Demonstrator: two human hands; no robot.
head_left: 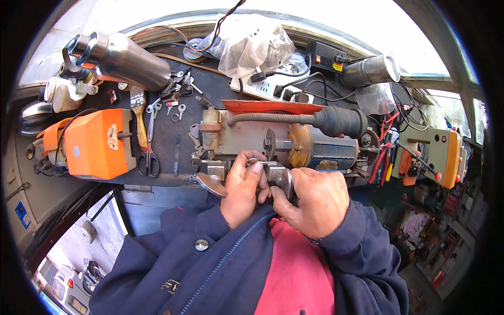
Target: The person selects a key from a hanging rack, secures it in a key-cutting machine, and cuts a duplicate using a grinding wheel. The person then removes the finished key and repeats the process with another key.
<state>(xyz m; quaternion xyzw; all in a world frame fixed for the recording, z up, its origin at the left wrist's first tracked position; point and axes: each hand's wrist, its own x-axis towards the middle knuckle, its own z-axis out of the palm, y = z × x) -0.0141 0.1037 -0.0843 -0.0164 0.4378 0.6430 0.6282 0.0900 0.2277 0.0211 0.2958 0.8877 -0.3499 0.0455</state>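
A key-cutting machine (252,137) stands at the bench's front edge, with a toothed cutter wheel (270,144) and a blue-and-yellow motor (331,148). At its front, my left hand (241,189) is closed, thumb and forefinger pinching a small metal piece (252,161) that looks like a key, beside the right clamp (274,170). Most of that piece is hidden by the fingers. My right hand (317,202) grips the metal clamp knob (286,184) of the same clamp. The left clamp's knob (211,185) sits next to my left hand, untouched.
An orange machine (100,144), scissors (149,157) and a brush (138,121) lie left. Loose keys (181,86) and a steel flask (131,60) stand behind. A power strip (270,88) with cables is at the back. Pliers and another yellow-edged machine (441,157) are right.
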